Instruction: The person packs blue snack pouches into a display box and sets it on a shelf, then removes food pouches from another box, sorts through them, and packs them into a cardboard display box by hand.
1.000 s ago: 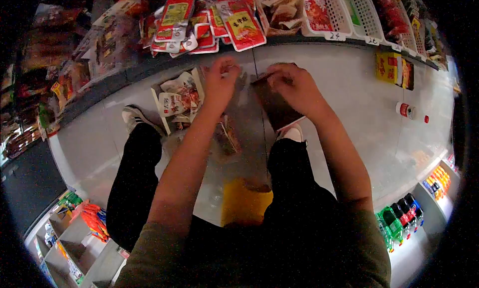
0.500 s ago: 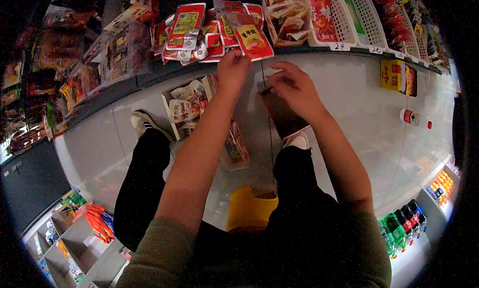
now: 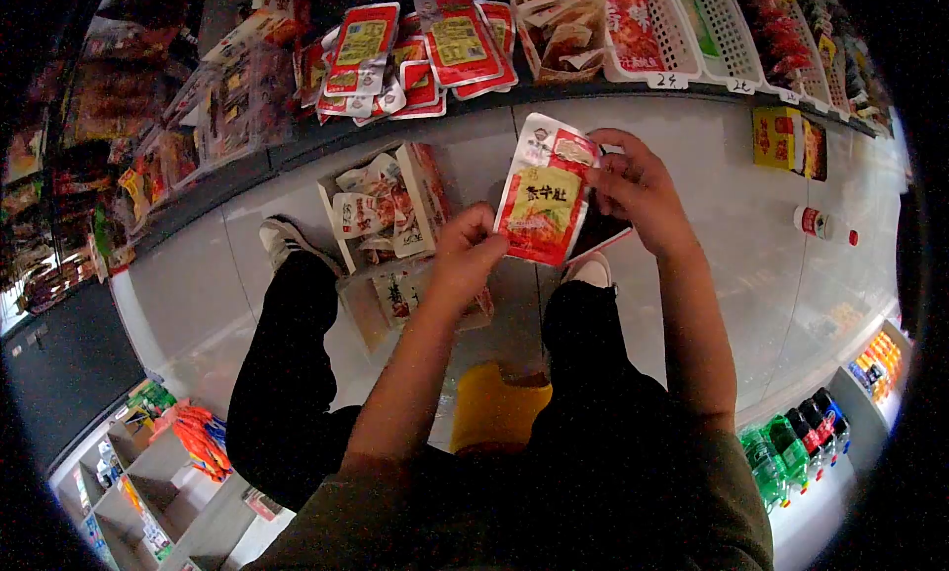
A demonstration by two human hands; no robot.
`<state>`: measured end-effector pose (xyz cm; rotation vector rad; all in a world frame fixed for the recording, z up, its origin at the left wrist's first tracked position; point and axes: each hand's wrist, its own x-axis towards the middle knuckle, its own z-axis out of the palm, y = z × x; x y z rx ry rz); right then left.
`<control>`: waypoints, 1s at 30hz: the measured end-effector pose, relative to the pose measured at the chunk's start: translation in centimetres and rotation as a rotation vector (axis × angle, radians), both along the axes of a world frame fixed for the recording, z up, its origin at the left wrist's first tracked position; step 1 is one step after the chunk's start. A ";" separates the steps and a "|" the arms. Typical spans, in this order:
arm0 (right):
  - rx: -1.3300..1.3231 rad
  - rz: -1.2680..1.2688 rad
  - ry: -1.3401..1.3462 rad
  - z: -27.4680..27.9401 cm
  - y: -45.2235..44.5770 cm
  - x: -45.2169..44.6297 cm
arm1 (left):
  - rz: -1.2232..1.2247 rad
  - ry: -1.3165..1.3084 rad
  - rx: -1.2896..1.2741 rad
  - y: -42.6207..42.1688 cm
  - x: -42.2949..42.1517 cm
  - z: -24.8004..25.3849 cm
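Observation:
A red and silver snack packet with a yellow label is held up between both hands above the floor. My left hand pinches its lower left corner. The fingers of my right hand grip its upper right edge. Behind the packet, a dark box on the floor is partly hidden. More red packets lie piled on the shelf ahead. Left of my left hand, an open carton holds white and red packets, and a clear container is just below it.
White baskets with price tags line the shelf edge. A yellow box and a bottle are on the floor at the right. A yellow object sits between the legs. Green bottles stand at the lower right.
The red packet has come off the front of the shelf pile towards me. My left hand has moved down with it, and my right hand has closed on its other side.

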<state>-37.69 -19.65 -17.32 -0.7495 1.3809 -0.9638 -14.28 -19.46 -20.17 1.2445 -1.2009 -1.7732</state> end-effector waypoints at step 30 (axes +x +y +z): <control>-0.001 -0.440 -0.181 -1.9 2.9 -5.4 | -0.582 -1.402 -1.074 -20.4 -4.9 1.6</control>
